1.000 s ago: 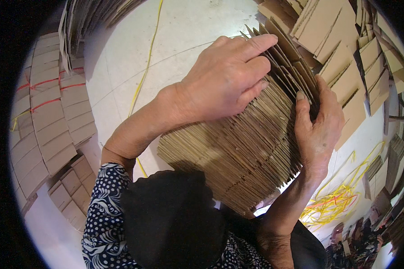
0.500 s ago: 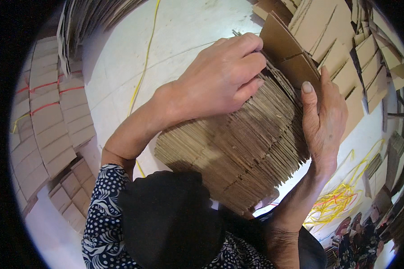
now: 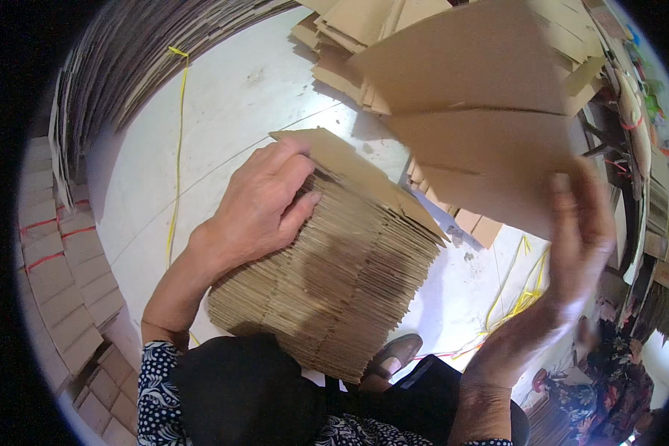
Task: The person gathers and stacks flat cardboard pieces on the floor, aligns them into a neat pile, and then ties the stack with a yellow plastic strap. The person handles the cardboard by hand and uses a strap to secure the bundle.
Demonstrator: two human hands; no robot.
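A thick row of brown cardboard pieces (image 3: 312, 290) stands on edge in front of me, with one flat face (image 3: 375, 186) showing at its far end. My left hand (image 3: 264, 197) has its fingers curled over the row's far left corner. Off to the right, my right hand (image 3: 581, 234) grips a creased cardboard sheet (image 3: 483, 141) by its near right corner, thumb on the face towards me. This sheet is raised and tilted, apart from the row, and hides part of the pile behind it. The right hand is slightly blurred.
Flat cardboard pieces (image 3: 338, 74) lie heaped at the far side. More cardboard leans in a long curved row (image 3: 134, 67) at upper left; bundles tied with red string (image 3: 67, 253) line the left. Yellow strapping (image 3: 524, 297) lies at right. A person in floral clothing (image 3: 609, 379) is at lower right.
My right hand has moved right, lifting a cardboard sheet away from the row. My left hand now sits further left in view, at the row's corner. The view has shifted.
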